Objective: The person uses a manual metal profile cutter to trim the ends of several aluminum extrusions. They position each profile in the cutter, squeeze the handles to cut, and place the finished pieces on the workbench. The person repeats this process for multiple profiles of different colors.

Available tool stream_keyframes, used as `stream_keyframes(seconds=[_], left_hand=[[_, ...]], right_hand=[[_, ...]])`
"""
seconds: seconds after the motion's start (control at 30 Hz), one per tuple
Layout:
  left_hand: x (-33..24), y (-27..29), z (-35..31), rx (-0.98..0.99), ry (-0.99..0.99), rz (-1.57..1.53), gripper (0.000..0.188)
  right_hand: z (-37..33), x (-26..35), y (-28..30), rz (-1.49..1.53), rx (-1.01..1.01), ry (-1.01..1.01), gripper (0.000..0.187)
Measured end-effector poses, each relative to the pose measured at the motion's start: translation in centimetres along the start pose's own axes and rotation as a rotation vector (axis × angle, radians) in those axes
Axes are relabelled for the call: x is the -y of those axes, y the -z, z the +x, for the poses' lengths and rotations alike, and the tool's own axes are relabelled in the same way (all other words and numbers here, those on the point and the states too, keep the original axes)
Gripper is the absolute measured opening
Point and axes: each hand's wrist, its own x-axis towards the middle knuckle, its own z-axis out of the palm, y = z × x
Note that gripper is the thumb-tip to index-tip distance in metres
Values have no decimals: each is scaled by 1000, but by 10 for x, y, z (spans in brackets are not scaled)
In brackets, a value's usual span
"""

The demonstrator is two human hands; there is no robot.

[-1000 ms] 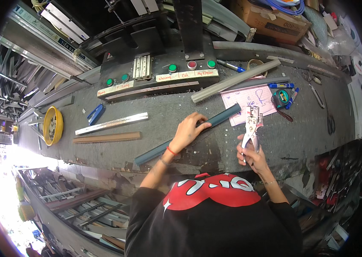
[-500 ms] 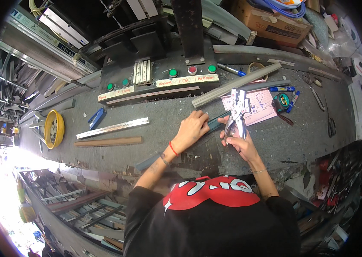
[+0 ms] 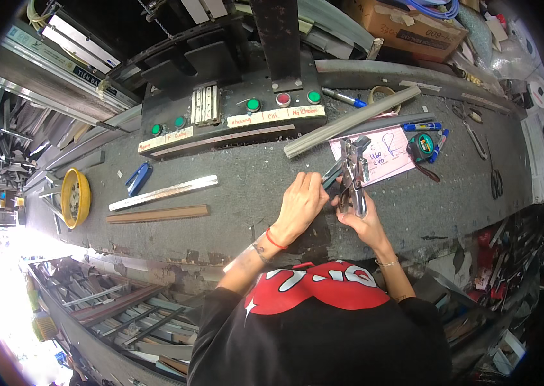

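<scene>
My left hand (image 3: 303, 199) is closed on a narrow dark grey-green profile strip (image 3: 331, 174), with its far end showing past the fingers beside the tool. Most of the strip is hidden under my hand and forearm. In my right hand (image 3: 363, 220) are silver metal punch pliers (image 3: 353, 168), gripped by the handles with the jaws pointing away from me. The pliers' head is close to the strip's end; whether the jaws touch it I cannot tell. Beyond the pliers lies a pink sheet of paper (image 3: 388, 152) with handwriting.
On the grey bench lie a silver bar (image 3: 164, 192), a brown strip (image 3: 158, 214), a blue stapler (image 3: 138, 179), a ribbed grey profile (image 3: 349, 123), a tape measure (image 3: 422, 147), blue markers (image 3: 422, 127) and scissors (image 3: 496, 183). A yellow bowl (image 3: 68, 198) stands left; a button panel (image 3: 236, 122) stands behind.
My left hand has shifted right and a little nearer to me, bringing the strip along. The pliers have turned and come slightly nearer, and their handles look closer together.
</scene>
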Motion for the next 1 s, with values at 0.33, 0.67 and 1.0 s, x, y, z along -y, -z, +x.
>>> stream_keyframes(seconds=[0.33, 0.67, 1.0], left_hand=[[-8, -9, -12, 145, -74, -127, 33], [-33, 15, -51, 258, 701, -1179, 41], [-40, -1, -57, 100, 645, -1203, 51]], right_hand=[[13, 0, 30, -70, 139, -12, 64], [-6, 3, 21, 156, 71, -189, 43], [-18, 17, 0, 80, 47, 49, 33]])
